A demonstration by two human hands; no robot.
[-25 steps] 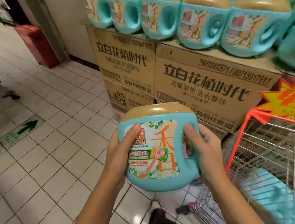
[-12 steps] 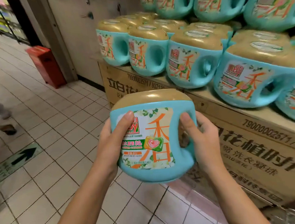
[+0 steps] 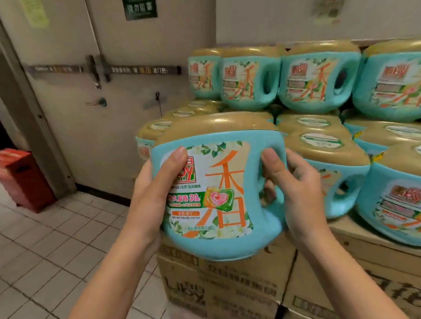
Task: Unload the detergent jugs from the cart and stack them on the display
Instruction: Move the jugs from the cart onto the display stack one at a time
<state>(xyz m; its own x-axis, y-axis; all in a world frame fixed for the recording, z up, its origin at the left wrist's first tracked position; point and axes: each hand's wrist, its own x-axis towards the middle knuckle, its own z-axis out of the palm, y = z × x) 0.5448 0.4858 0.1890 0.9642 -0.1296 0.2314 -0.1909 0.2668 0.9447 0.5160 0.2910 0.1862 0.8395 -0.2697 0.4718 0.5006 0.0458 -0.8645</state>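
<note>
I hold a teal detergent jug point(image 3: 226, 236) with a gold lid and an orange-lettered label upright in front of me. My left hand point(image 3: 153, 189) grips its left side, thumb on the label. My right hand point(image 3: 296, 187) grips its handle on the right. The jug hangs just in front of the left corner of the display, above the edge of the cardboard boxes point(image 3: 241, 291). Behind it stand several identical jugs in a lower row point(image 3: 332, 164) and an upper row point(image 3: 250, 79). The cart is out of view.
A cream double door point(image 3: 92, 98) with a push bar stands behind the display. A red bin point(image 3: 20, 176) sits on the tiled floor point(image 3: 47, 250) at the left, beside a grey door frame.
The jug and both hands have risen and moved closer to the display's left corner. My view has tilted up; the cart and the passer-by's feet have left the frame.
</note>
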